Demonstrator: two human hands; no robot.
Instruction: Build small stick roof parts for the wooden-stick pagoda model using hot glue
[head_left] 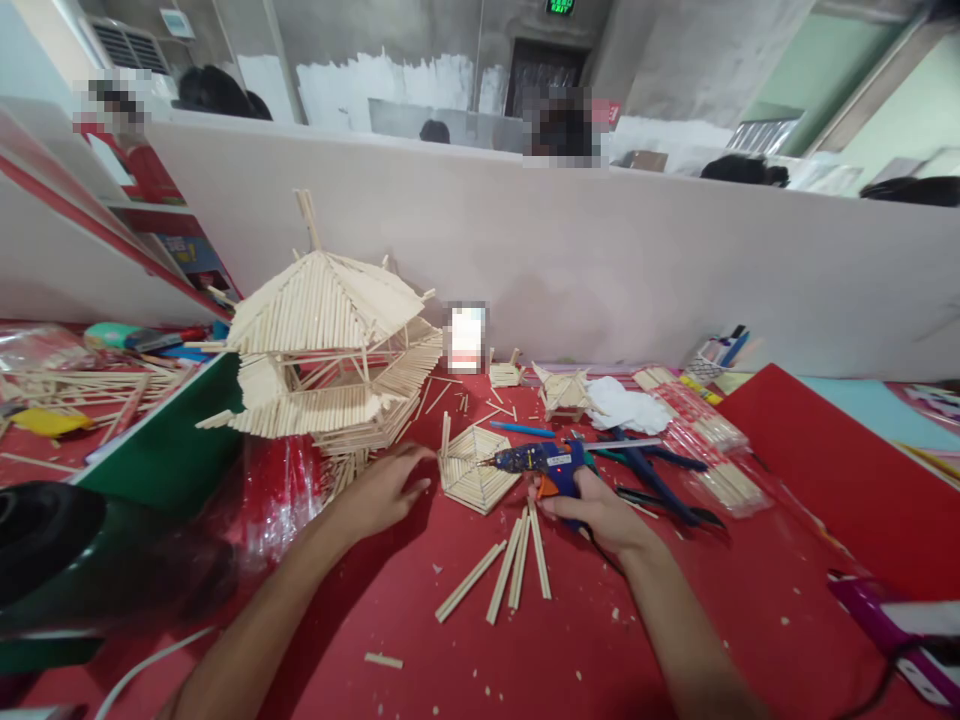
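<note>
My right hand (600,512) is wrapped round the handle of a blue and orange hot glue gun (551,460). Its nozzle points left, over a hexagonal panel of wooden sticks (474,488) lying on the red table. Beside the panel's left edge is my left hand (391,487), thumb and fingers apart; whether a fingertip touches the panel I cannot tell. A short stick stands up at the panel's left corner. Several loose sticks (506,575) lie fanned out in front of the panel.
A large stick pavilion (330,350) stands behind my left hand. Blue-handled pliers (660,480), white tissue (628,404), bagged sticks (705,440) and a small stick model (564,392) lie to the right. A blue pen (523,429) is behind the glue gun. A white partition (525,240) closes off the back.
</note>
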